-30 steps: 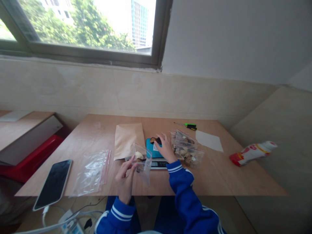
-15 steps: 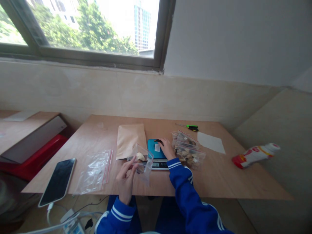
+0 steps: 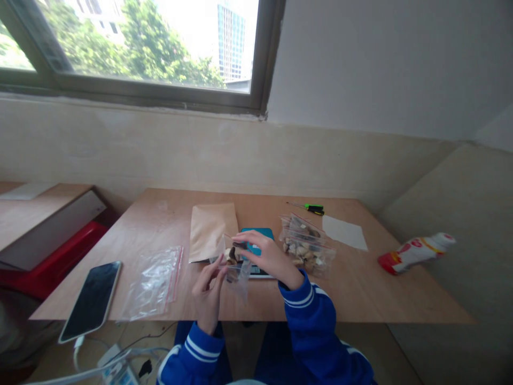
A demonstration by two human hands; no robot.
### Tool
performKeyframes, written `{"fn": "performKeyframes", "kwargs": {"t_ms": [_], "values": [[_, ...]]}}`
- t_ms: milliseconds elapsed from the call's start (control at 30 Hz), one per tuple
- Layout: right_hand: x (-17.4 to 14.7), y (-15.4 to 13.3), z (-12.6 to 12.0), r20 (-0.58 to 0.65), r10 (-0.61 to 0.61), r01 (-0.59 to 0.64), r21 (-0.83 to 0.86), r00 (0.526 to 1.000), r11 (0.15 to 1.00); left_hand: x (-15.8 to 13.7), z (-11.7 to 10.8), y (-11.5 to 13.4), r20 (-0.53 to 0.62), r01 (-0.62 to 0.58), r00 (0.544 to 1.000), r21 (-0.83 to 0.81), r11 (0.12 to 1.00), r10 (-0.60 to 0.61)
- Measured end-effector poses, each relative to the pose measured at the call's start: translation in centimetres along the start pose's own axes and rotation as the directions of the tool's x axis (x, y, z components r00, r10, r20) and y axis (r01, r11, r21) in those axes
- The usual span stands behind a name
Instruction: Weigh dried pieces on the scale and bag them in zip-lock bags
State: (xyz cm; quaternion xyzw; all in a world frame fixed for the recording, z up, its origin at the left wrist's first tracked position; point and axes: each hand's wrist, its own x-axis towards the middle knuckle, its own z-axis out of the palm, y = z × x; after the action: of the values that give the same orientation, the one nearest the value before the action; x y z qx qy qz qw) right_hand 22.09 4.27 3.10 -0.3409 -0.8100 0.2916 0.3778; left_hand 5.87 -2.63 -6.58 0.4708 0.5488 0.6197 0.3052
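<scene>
My left hand (image 3: 208, 291) pinches the edge of a clear zip bag (image 3: 240, 286), holding it open above the table's front part. Pale and dark dried mushroom pieces (image 3: 230, 255) show at the bag's mouth. Over that mouth, my right hand (image 3: 266, 254) holds a dark dried mushroom slice (image 3: 239, 245) between thumb and fingers. Beneath the right hand lies a kitchen scale with a blue top (image 3: 264, 233), partly covered by the hand. To its right are filled zip bags (image 3: 308, 254) of dried mushrooms.
A brown paper bag (image 3: 212, 224) lies behind my left hand. Flat zip bags (image 3: 154, 283) and a phone (image 3: 92, 299) on a cable are at left. A screwdriver (image 3: 310, 207), white paper (image 3: 344, 231) and a tipped bottle (image 3: 414, 254) are at right.
My right hand has lifted off the scale's blue top and moved left to the bag's mouth, carrying the dark mushroom slice. My left hand keeps its hold on the bag.
</scene>
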Motion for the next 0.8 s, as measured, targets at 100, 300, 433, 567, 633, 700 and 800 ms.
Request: {"fn": "performKeyframes", "kwargs": {"t_ms": [100, 300, 433, 567, 633, 700, 800], "values": [[-0.2, -0.2, 0.1, -0.005, 0.02, -0.019, 0.03, 1.0, 0.999, -0.1, -0.1, -0.2, -0.017, 0.009, 1.0, -0.028, 1.0, -0.01], [-2.6, 1.8, 0.4, -0.148, 0.274, -0.256, 0.13, 0.95, 0.958, -0.1, -0.2, -0.2, -0.078, -0.008, 0.997, -0.025, 1.0, 0.006], [-4.9, 2.3, 1.7, -0.01, 0.398, -0.382, 0.26, 0.917, 0.887, -0.3, 0.1, -0.4, -0.091, -0.032, 0.995, -0.049, 0.998, 0.027], [-5.6, 1.9, 3.8, 0.036, 0.36, -0.344, 0.4, 0.932, 0.85, -0.5, 0.5, -0.2, -0.011, -0.127, 0.992, -0.075, 0.989, 0.127], [-5.4, 1.7, 4.6, -0.063, 0.364, -0.303, 0.431, 0.929, 0.85, -0.6, 0.5, 0.3, 0.048, -0.171, 0.984, -0.068, 0.983, 0.174], [-5.1, 1.7, 4.8, -0.164, 0.374, -0.267, 0.453, 0.913, 0.85, -0.5, 0.3, 0.9, 0.114, -0.187, 0.975, -0.057, 0.981, 0.193], [-5.0, 1.4, 4.3, -0.254, 0.396, -0.24, 0.481, 0.882, 0.843, -0.4, -0.2, 1.8, 0.188, -0.183, 0.964, -0.034, 0.982, 0.187]]}}
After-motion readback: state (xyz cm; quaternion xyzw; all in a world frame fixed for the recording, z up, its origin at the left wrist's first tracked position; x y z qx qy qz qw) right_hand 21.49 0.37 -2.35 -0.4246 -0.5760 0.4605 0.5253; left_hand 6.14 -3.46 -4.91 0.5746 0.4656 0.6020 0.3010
